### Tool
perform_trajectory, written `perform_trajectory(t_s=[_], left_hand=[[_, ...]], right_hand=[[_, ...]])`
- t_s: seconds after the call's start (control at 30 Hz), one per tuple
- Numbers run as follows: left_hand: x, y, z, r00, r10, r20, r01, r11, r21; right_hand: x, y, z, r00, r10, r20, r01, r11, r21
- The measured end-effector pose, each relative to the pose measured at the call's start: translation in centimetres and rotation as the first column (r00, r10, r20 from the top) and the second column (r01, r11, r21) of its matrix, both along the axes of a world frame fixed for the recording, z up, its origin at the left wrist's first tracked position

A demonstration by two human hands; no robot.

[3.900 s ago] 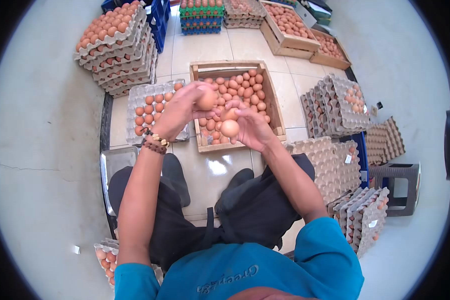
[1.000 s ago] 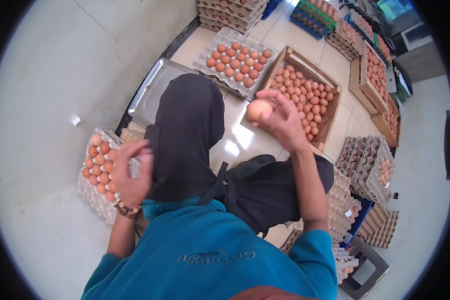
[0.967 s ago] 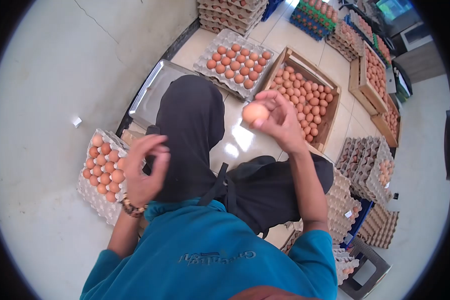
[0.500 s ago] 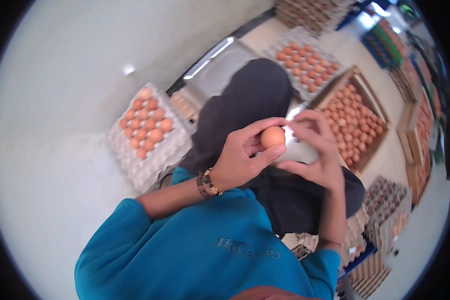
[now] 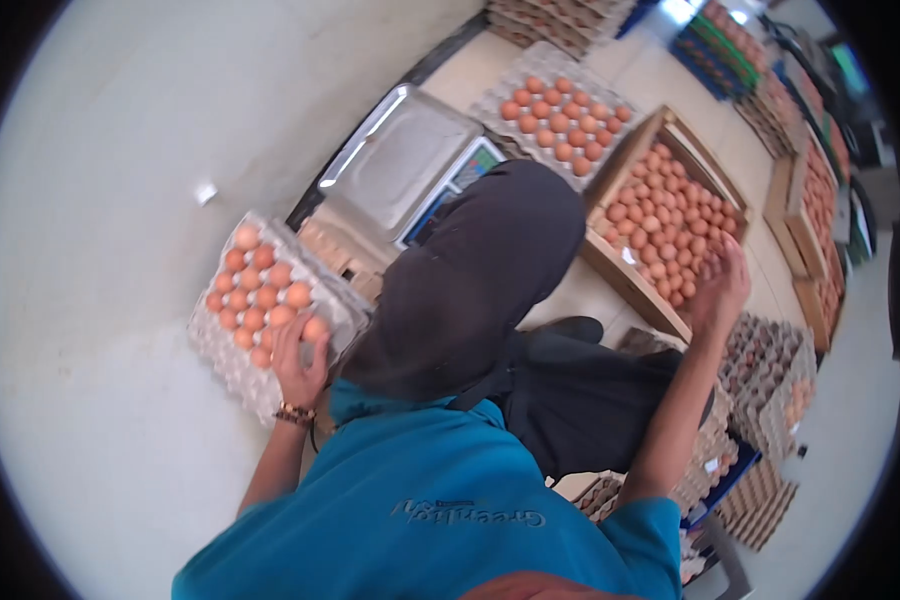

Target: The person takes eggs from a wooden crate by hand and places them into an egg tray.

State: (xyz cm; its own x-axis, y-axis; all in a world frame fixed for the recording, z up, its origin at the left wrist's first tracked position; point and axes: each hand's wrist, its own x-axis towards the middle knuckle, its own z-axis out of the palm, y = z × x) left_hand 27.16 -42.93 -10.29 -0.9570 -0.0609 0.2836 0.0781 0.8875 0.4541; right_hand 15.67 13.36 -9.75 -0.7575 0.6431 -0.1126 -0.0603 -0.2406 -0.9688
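Note:
At the left, my left hand has its fingers closed around a brown egg, low over a grey egg tray. Several brown eggs sit in rows in that tray, beside the held one. On the other side, my right hand reaches over the near right edge of a wooden crate. Its fingers are apart, slightly blurred, above the loose brown eggs that fill the crate. Nothing shows in this hand, though its palm side is partly hidden.
A scale with a metal pan stands beyond my knee. Behind it is another tray of eggs. Stacked trays stand at the right, near more wooden crates. My bent legs lie between both hands.
My hands have moved apart from in front of me. The left carried the egg left and down to the tray; the right went right, over the crate. The scale has come into fuller view.

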Motion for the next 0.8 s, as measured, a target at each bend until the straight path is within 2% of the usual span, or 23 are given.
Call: perform_trajectory(t_s=[0.1, 0.2, 0.33, 0.4, 0.47, 0.53, 0.6, 0.63, 0.73, 0.77, 0.8], left_hand=[[-0.5, -0.5, -0.7, 0.999, -0.055, 0.001, 0.055, 0.998, -0.022], [-0.4, -0.7, -1.2, 0.999, -0.037, 0.004, 0.037, 0.998, -0.056], [-0.5, -0.9, -1.7, 0.998, -0.034, 0.046, 0.035, 0.999, -0.019], [-0.4, -1.2, -2.3, 0.999, -0.041, -0.003, 0.041, 0.999, -0.014], [-0.5, -1.7, -2.6, 0.999, -0.048, 0.018, 0.048, 0.998, -0.038], [-0.8, -1.9, -2.7, 0.997, -0.073, 0.028, 0.075, 0.994, -0.085], [-0.8, -1.7, -2.6, 0.995, -0.085, 0.06, 0.091, 0.99, -0.105], [-0.7, -1.8, -2.5, 0.993, -0.102, 0.058, 0.109, 0.987, -0.119], [-1.3, -1.1, -1.8, 0.991, -0.111, 0.077, 0.119, 0.986, -0.114], [-1.4, -0.8, -1.3, 0.989, -0.096, 0.111, 0.108, 0.989, -0.1], [-1.4, -0.5, -1.2, 0.986, -0.081, 0.144, 0.094, 0.992, -0.085]], right_hand=[[0.2, 1.6, -1.7, 0.997, -0.064, 0.043, 0.064, 0.998, -0.014], [-0.5, 2.1, -2.3, 0.984, -0.138, 0.114, 0.14, 0.99, -0.013], [-1.9, 4.4, -5.7, 0.972, -0.142, 0.185, 0.126, 0.987, 0.096], [-2.6, 5.5, -8.5, 0.945, -0.217, 0.246, 0.184, 0.971, 0.15], [-2.5, 7.5, -12.5, 0.89, -0.211, 0.404, 0.193, 0.978, 0.085], [-2.2, 9.3, -17.6, 0.842, -0.172, 0.511, 0.123, 0.984, 0.128], [-2.3, 11.0, -22.6, 0.651, -0.191, 0.735, -0.108, 0.935, 0.338], [-2.1, 11.7, -26.3, 0.623, -0.287, 0.727, -0.335, 0.742, 0.58], [-2.3, 7.3, -20.6, 0.494, -0.416, 0.763, -0.558, 0.521, 0.646], [-2.7, 7.3, -20.6, 0.446, -0.36, 0.819, -0.617, 0.539, 0.573], [-3.1, 7.3, -20.9, 0.467, -0.341, 0.816, -0.661, 0.477, 0.578]])
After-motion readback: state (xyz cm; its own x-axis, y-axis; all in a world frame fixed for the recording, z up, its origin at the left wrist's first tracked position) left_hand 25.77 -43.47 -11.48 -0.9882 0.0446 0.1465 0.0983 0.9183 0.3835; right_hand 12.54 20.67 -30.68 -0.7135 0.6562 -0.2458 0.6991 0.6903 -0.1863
